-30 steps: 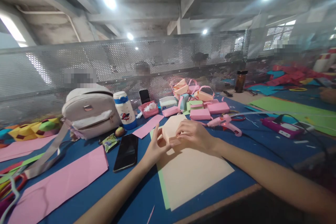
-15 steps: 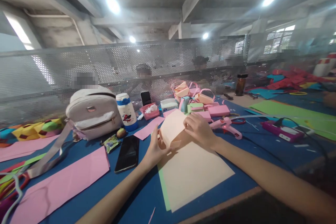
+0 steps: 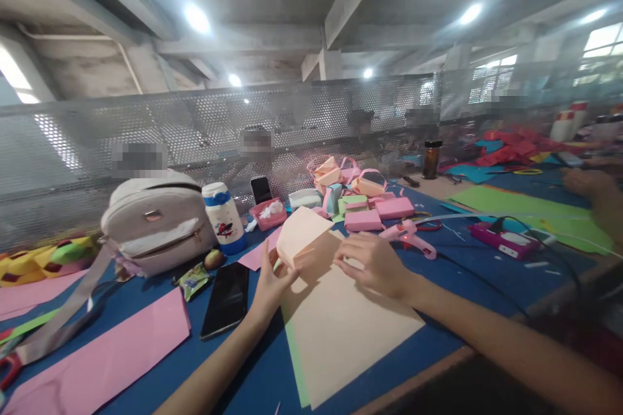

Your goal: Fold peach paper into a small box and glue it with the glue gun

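My left hand [image 3: 273, 282] grips a folded peach paper piece [image 3: 305, 232] by its lower edge, thumb on the near side. The piece stands tilted above a stack of flat peach paper sheets [image 3: 350, 337], with green paper [image 3: 295, 353] showing under the stack's left edge. My right hand [image 3: 374, 262] hovers over the stack, right of the folded piece and apart from it. Its fingers are bent and slightly apart, with nothing visible in them. Beyond that hand lies a pink glue gun [image 3: 409, 233].
Behind the hands are pink paper boxes [image 3: 394, 207] and small paper baskets [image 3: 327, 172]. A black phone [image 3: 224, 301], a bottle [image 3: 224, 217], a backpack [image 3: 156, 227] and pink paper [image 3: 107, 356] lie left. A purple power strip [image 3: 503, 240] sits right. A co-worker's hand [image 3: 581, 181] is far right.
My right hand has let go of the folded paper's right side and drawn down, away from it. My left hand still holds the piece. The camera view has turned slightly right.
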A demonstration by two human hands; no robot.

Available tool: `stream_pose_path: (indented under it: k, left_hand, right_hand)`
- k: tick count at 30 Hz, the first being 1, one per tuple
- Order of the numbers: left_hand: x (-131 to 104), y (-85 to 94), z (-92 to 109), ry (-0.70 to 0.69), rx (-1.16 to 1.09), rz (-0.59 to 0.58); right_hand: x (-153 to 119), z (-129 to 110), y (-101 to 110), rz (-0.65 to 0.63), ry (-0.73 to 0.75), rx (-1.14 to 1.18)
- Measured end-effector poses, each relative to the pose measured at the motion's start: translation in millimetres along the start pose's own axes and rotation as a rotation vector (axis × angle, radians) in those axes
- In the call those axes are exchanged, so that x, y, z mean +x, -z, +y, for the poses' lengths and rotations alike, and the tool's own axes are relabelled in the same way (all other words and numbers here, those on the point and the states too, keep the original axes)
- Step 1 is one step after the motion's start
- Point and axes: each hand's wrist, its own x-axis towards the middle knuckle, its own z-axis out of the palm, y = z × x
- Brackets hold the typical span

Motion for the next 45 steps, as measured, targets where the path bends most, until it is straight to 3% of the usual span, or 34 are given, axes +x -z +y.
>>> stream_pose_path:
  k: [2, 4, 8, 11, 15, 19, 32, 40, 45]
  left_hand:
    - [0.1, 0.6, -1.6, -0.003, 0.003, 0.015]
    - [-0.7, 0.5, -1.5, -0.012, 0.006, 0.024]
    - [-3.2, -1.0, 3.2, -0.054, 0.009, 0.016]
    - [-4.1, -1.9, 6.4, -0.041, 0.001, 0.011]
    - [-4.0, -2.4, 6.0, -0.016, -0.019, 0.020]
    - [-4.3, -3.2, 3.2, -0.026, -0.022, 0.001]
    - [-2.6, -3.6, 4.7, -0.016, -0.055, 0.011]
    - [-4.4, -3.5, 8.0, -0.019, -0.066, 0.011]
    - [-6.0, -4.2, 11.0, -0.006, -0.079, 0.001]
  right_hand:
    - [-23.1, -0.6, 18.7, -0.066, -0.086, 0.009]
    - [-53.1, 10.1, 39.8, -0.057, -0.263, -0.056]
    - [-107.7, 61.3, 73.9, -0.006, -0.711, -0.203]
    - [-123.1, 101.2, 78.6, -0.013, -0.865, -0.082]
    - [-111.7, 125.2, 66.2, -0.176, -0.884, 0.221]
    - [-97.4, 122.9, 59.8, -0.289, -0.890, 0.319]
    - [-83.7, 101.9, 70.5, -0.131, -0.928, 0.430]
    - [-33.4, 68.4, 44.8, -0.100, -0.818, 0.648]
    - [-4.9, 54.1, 23.2, -0.194, -0.747, 0.759]
